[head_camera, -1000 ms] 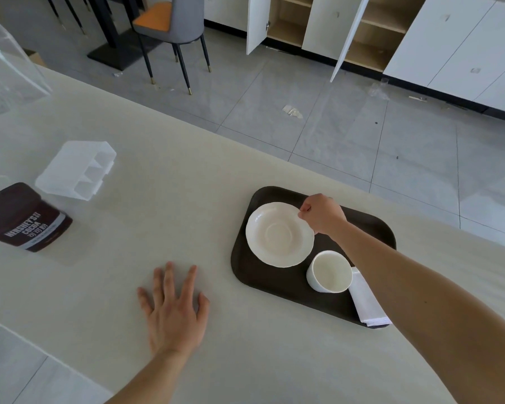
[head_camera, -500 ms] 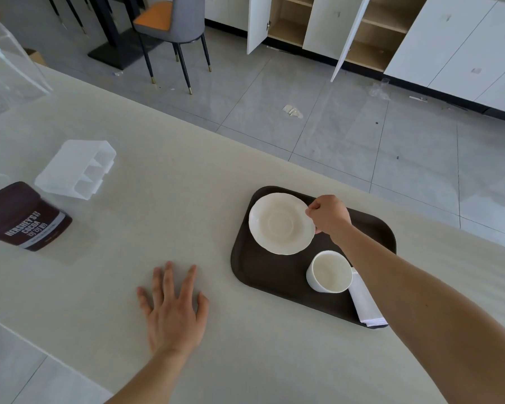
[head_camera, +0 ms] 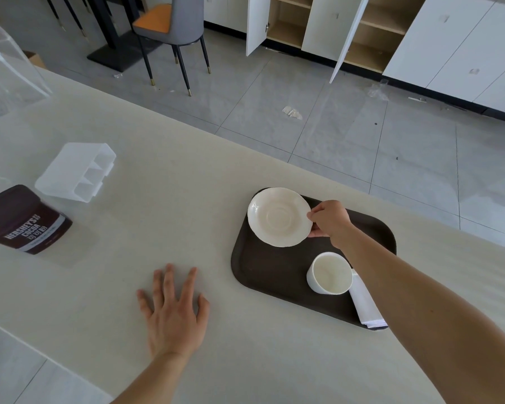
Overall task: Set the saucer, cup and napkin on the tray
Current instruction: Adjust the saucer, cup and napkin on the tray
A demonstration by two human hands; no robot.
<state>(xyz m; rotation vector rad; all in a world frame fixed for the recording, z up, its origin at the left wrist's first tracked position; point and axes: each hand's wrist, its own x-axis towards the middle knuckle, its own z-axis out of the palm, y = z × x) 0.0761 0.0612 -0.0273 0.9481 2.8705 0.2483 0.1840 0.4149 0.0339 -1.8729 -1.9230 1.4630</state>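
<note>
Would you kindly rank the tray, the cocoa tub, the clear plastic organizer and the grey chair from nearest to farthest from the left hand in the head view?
From the left hand, flat on the counter:
1. Tray, just to its right.
2. Cocoa tub, on the counter to its left.
3. Clear plastic organizer, beyond the tub, farther back on the left.
4. Grey chair, on the floor past the counter.

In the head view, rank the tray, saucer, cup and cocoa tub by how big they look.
1. tray, clearly largest.
2. cocoa tub and saucer: look about alike, and the tub is cut by the frame's edge, so unranked.
3. cup, smallest.
</note>
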